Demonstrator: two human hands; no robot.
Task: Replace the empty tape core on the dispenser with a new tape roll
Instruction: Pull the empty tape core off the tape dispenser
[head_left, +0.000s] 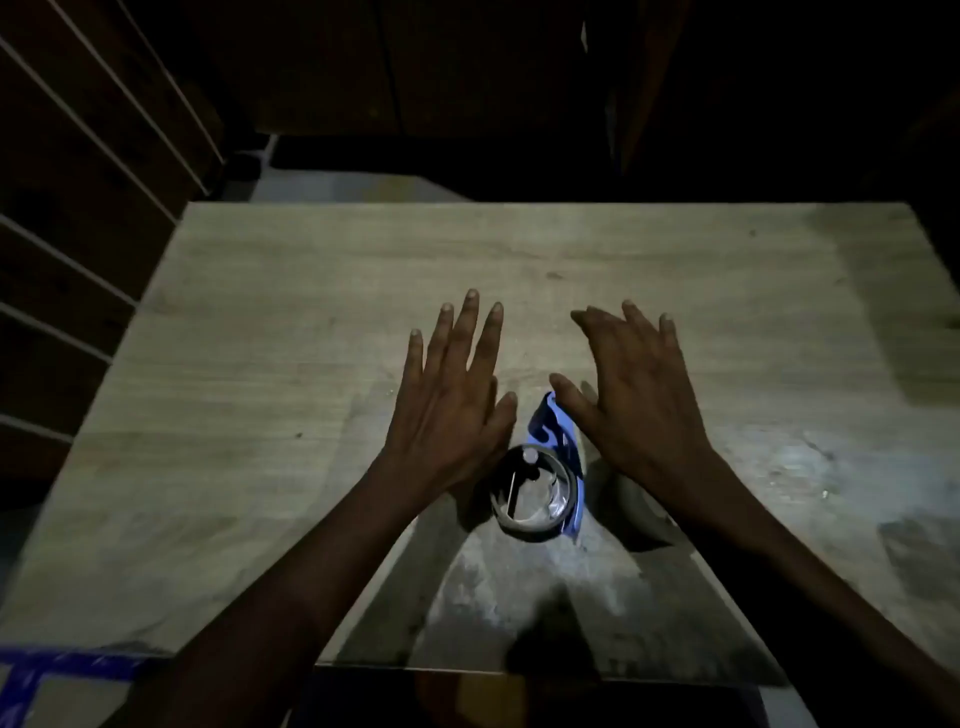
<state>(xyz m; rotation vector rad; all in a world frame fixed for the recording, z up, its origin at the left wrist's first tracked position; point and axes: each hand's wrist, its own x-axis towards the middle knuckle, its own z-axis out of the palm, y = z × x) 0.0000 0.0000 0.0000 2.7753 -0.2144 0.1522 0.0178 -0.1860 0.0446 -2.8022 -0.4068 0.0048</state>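
A blue tape dispenser (556, 431) lies on the wooden table (260, 338), near the middle front. A ring-shaped roll or core (535, 493) sits on its near end, with a clear inside and a dark rim. My left hand (452, 405) hovers flat just left of the dispenser, fingers spread, holding nothing. Just right of the dispenser is my right hand (639, 400), also spread and holding nothing. A greyish rounded object (644, 512), possibly a tape roll, shows partly under my right wrist. The scene is dim.
The table's front edge (519, 670) is close to me. Blue tape lines (62, 665) mark the floor at the lower left. Dark slatted panels (78, 182) stand to the left, and dark cabinets stand behind the table.
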